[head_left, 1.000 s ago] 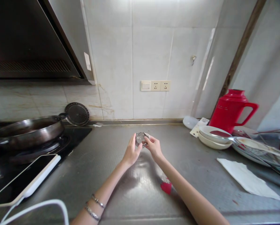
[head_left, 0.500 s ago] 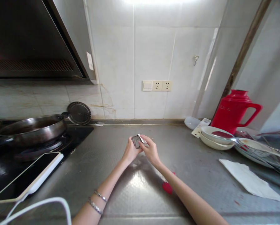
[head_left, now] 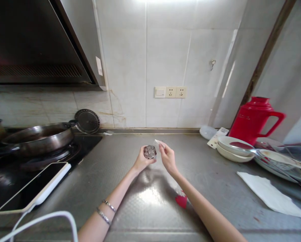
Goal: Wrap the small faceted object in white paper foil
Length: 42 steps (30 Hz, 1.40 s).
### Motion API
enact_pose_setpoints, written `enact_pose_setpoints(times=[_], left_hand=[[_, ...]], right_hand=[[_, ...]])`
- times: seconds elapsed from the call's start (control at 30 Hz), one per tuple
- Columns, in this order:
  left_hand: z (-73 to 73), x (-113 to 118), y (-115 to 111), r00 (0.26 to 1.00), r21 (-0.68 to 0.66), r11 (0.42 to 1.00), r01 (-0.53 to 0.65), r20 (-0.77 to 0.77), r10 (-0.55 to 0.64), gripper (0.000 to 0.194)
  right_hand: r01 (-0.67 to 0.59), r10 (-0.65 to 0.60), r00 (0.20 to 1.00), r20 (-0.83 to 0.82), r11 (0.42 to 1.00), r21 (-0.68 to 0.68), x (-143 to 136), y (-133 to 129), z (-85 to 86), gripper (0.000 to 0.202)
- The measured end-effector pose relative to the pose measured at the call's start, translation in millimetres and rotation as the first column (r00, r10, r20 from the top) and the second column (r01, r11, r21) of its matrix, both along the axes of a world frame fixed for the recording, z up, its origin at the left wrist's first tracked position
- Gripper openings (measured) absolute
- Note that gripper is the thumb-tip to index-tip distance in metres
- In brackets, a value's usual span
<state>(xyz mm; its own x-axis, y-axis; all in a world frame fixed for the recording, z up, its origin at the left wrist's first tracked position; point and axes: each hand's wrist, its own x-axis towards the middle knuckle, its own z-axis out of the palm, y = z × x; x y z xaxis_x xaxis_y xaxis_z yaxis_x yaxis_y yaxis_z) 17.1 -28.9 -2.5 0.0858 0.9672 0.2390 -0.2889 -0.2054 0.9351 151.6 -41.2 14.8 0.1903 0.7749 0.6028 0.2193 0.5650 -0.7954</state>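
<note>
In the head view, my left hand [head_left: 141, 162] is wrapped round a small, shiny, dark see-through vessel [head_left: 149, 152], which looks like a glass cup or jar with its round face turned towards me. My right hand [head_left: 168, 157] is just to the right of it, apart from the vessel. Its fingers pinch a small white piece [head_left: 157, 143] that looks like folded tissue or paper. Both hands are above the metal counter [head_left: 125, 148]. A red item [head_left: 181, 201], partly hidden by my right forearm, lies on the counter.
A pan [head_left: 44, 137] sits on the stove at left, with a phone [head_left: 34, 188] and white cable [head_left: 65, 215] in front. At right are a red thermos [head_left: 251, 121], stacked bowls [head_left: 234, 154], plates [head_left: 278, 161] and a white paper sheet [head_left: 268, 193].
My right hand has moved away from the vessel, to the right, with the white piece between its fingers. The vessel's round face now shows more fully in my left hand.
</note>
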Motion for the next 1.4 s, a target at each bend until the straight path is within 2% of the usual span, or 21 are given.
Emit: enact_pose_setpoints(times=[0.03,0.1,0.2,0.33,0.4,0.53,0.7,0.87,1.1,1.23,1.4], left_hand=[[0.8,0.3,-0.4,1.0,0.017,1.0,0.0,-0.007,0.0,0.071],[2.0,0.1,-0.1,1.0,0.048,0.999,0.013,-0.024,-0.012,0.071],[2.7,-2.3,2.4,1.0,0.104,0.994,0.017,-0.021,-0.015,0.07],[4.3,-5.4,3.6,0.999,0.089,0.996,-0.005,0.044,0.001,0.067],[6.2,-4.9,1.9,0.999,0.084,0.996,-0.007,0.036,0.004,0.069],[6.8,-2.6,-0.6,1.0,0.094,0.996,0.003,-0.027,0.0,0.072],[0.5,-3.8,3.1,0.997,0.135,0.989,-0.059,-0.049,0.066,0.068],[1.2,-3.2,0.9,0.982,0.193,0.981,-0.025,-0.18,0.06,0.073],[-2.1,-6.1,5.7,0.974,0.215,0.974,-0.071,-0.197,0.114,0.074],[-0.9,-4.4,5.3,0.965,0.224,0.973,-0.056,-0.237,0.11,0.073],[-5.6,-5.9,9.9,0.964,0.279,0.959,-0.045,-0.239,0.114,0.072]], right_hand=[[0.004,-0.009,0.996,0.093,0.998,0.057,2.4,-0.9,1.1,0.032],[-0.079,0.025,0.953,0.303,0.982,0.17,5.3,-4.4,2.7,0.032],[-0.255,0.046,0.817,0.575,0.923,0.287,4.1,-11.1,3.5,0.039],[-0.347,-0.029,0.668,0.743,0.871,0.347,0.7,-13.3,1.6,0.045],[-0.311,-0.061,0.668,0.742,0.883,0.353,2.1,-10.7,0.0,0.046],[-0.194,-0.113,0.73,0.674,0.912,0.362,5.3,-7.7,-3.5,0.048],[-0.247,-0.131,0.677,0.724,0.886,0.391,0.2,-10.6,-5.9,0.043],[-0.155,-0.179,0.715,0.676,0.902,0.402,6.3,-8.0,-4.7,0.044],[-0.239,-0.183,0.668,0.721,0.865,0.441,7.8,-10.6,-4.7,0.044],[-0.172,-0.247,0.691,0.679,0.856,0.487,10.9,-8.6,-2.7,0.043],[-0.241,-0.262,0.692,0.673,0.795,0.557,9.7,-10.6,-2.9,0.043]])
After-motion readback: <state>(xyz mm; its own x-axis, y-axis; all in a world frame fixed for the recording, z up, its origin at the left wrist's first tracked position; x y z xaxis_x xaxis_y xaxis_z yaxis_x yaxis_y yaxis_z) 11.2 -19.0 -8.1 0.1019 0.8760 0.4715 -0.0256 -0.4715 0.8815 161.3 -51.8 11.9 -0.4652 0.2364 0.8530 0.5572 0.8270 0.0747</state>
